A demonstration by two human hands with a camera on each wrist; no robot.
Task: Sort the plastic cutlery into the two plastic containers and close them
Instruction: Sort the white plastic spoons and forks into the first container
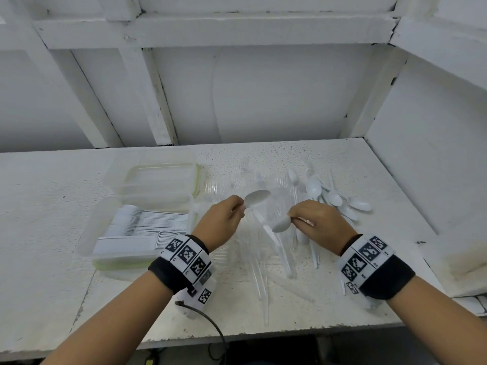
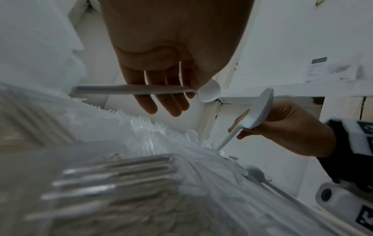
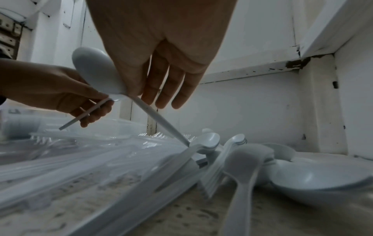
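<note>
Far left on the white table [image 1: 52,285]: two clear plastic containers. The near container [image 1: 110,248] holds rows of white spoons laid flat, handles side by side. The far container [image 1: 155,180] sits just behind it, touching or nearly so; contents cannot be made out through the clear plastic.

Centre: the left hand [image 1: 220,219] is raised above the table, thumb and fingers pinching a white spoon [image 1: 257,197] near its neck, bowl pointing away to the right. In the left wrist view the handle runs across under the curled fingers.

Under and between the hands: a loose heap of clear forks [image 1: 263,248], tines toward the back wall, handles toward the table's front edge.

Right of centre: the right hand [image 1: 316,225] pinches a second spoon [image 1: 281,224], bowl pointing left toward the other hand. The right wrist view shows its handle slanting down to the pile. The two hands are near each other but apart, each gripping its own spoon.

Far right: a pile of white spoons [image 1: 340,198], some nested, lying on the table just beside the forks.

Both wrists wear black bands with square printed markers.
</note>
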